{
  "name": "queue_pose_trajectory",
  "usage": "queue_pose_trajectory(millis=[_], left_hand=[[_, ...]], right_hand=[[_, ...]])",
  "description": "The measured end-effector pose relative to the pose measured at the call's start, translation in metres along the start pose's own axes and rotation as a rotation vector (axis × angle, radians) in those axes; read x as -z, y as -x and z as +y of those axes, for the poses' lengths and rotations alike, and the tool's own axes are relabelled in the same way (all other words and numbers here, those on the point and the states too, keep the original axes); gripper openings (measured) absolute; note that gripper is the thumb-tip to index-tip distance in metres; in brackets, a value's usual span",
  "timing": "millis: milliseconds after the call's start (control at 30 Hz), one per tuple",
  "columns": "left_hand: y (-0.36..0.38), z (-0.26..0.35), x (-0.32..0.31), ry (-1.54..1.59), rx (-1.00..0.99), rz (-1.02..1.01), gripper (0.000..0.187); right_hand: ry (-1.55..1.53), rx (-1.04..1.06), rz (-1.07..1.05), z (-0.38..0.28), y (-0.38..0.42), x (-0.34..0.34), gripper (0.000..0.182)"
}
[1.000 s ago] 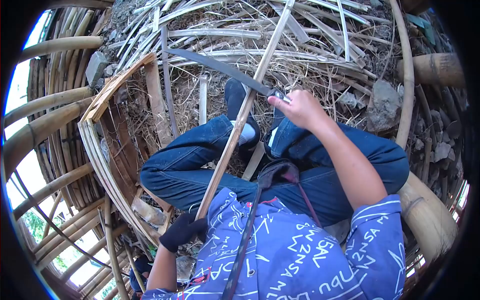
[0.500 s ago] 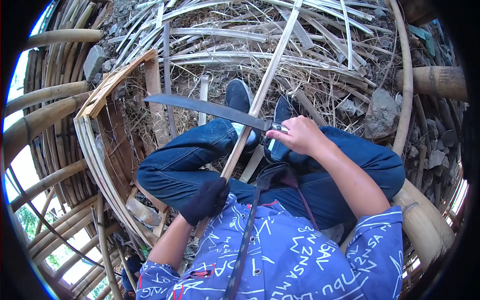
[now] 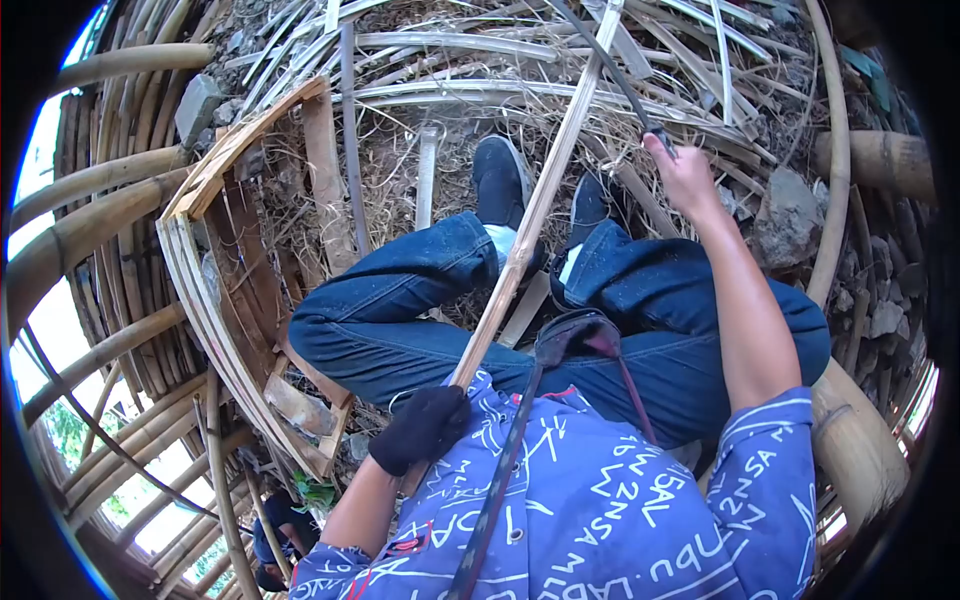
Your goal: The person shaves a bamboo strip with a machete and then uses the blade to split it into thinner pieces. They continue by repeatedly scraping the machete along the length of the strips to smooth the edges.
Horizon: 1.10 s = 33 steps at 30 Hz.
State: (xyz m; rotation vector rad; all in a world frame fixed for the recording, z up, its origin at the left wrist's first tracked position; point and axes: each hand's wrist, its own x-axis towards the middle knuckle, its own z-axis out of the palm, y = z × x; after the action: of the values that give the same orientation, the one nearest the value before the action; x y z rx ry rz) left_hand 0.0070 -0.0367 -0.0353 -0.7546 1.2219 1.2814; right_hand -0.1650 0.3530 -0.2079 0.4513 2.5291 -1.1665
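My left hand (image 3: 425, 430), in a black glove, is wrapped round the lower end of a long split bamboo strip (image 3: 530, 235). The strip slants up and away between my shoes, its lower end close against my shirt. Out to the right, my bare right hand (image 3: 688, 180) grips the handle of a machete (image 3: 628, 90). Its blade points forward, seen nearly edge-on, and crosses the far part of the strip in this view; the tip runs to the top border. A dark pouch (image 3: 578, 335) on a strap lies at my lap.
Loose bamboo strips (image 3: 460, 90) and shavings cover the ground ahead. To my left stands a bent wooden frame (image 3: 205, 290), with bamboo poles (image 3: 110, 350) beyond it. Rocks (image 3: 790, 215) and a thick bamboo pole (image 3: 855, 440) lie right. Another person (image 3: 285, 530) is at lower left.
My right hand has carried the machete forward and to the right, turning the blade from pointing left to pointing ahead. The left hand keeps its hold on the strip. The view has shifted slightly.
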Motion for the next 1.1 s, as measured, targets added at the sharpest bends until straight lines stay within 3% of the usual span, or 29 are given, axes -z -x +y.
queue_pose_trajectory(millis=[233,400,567,633,767,833,967,1100], left_hand=[[-0.019,0.005,0.029,0.225,0.046,-0.232,0.039],[-0.032,-0.013,0.029,0.126,0.037,-0.058,0.037],[-0.038,-0.018,0.027,-0.135,0.048,0.158,0.035],[-0.038,-0.025,0.024,-0.697,-0.546,0.333,0.033],[-0.016,-0.004,0.009,-0.519,-0.535,0.403,0.028],[-0.002,0.017,-0.002,-0.189,-0.352,0.329,0.035],[-0.011,0.032,-0.008,-0.31,-0.545,0.367,0.033],[-0.011,0.07,-0.026,-0.206,-0.556,0.431,0.033]], right_hand=[[0.113,0.124,-0.361,-0.067,0.053,-0.028,0.068],[0.232,0.201,-0.475,-0.087,0.072,-0.04,0.074],[0.231,0.194,-0.484,-0.084,0.068,-0.041,0.073],[0.179,0.203,-0.435,-0.081,0.065,-0.043,0.072],[0.111,0.201,-0.429,-0.092,0.063,-0.03,0.069],[0.043,0.172,-0.366,-0.095,0.065,-0.021,0.066],[-0.088,0.15,-0.273,-0.102,0.079,0.002,0.06],[-0.253,0.105,-0.161,-0.097,0.094,0.023,0.057]])
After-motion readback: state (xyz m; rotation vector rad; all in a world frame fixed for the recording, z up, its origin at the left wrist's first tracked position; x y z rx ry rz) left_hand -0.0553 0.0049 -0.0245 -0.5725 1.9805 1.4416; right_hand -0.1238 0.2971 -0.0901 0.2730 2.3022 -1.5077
